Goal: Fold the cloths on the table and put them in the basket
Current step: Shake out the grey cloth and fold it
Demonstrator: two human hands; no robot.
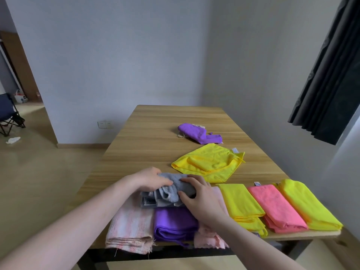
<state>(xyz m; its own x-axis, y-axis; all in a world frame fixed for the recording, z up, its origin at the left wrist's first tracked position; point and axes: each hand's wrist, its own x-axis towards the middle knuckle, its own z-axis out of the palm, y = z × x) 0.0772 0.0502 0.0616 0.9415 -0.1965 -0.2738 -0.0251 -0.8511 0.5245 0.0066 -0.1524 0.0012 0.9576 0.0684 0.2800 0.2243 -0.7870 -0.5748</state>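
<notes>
Wood-grain worktop [155, 133], light, on a dark frame, set against a pale wall; items listed left to right. Far left, off the worktop: folding chair [9, 115] on the floor, with a white scrap [13, 140] lying near it. Near edge, a row of folded cloths: striped pink cloth [130, 228], overhanging the edge with a frayed hem; purple cloth [173, 225], touching it on the right; pale pink cloth [210, 240], partly under the right forearm. Above these, a grey cloth [171, 191], bunched and only partly folded, resting on the row's far ends. Left hand [152, 179] grasps the grey cloth's left end, fingers curled over it. Right hand [200, 199] grasps its right side, thumb pressed into the bundle and fingers curled over the top. Row continues right: yellow cloth [241, 205], folded long; coral cloth [276, 207], folded, touching it; lime cloth [309, 205], folded, at the corner. Mid-worktop, right of centre: loose yellow cloth [210, 162], roughly doubled over, label showing. Beyond it, well apart from the row: crumpled purple cloth [198, 133] over a beige scrap. Upper right: dark curtain [327, 75].
</notes>
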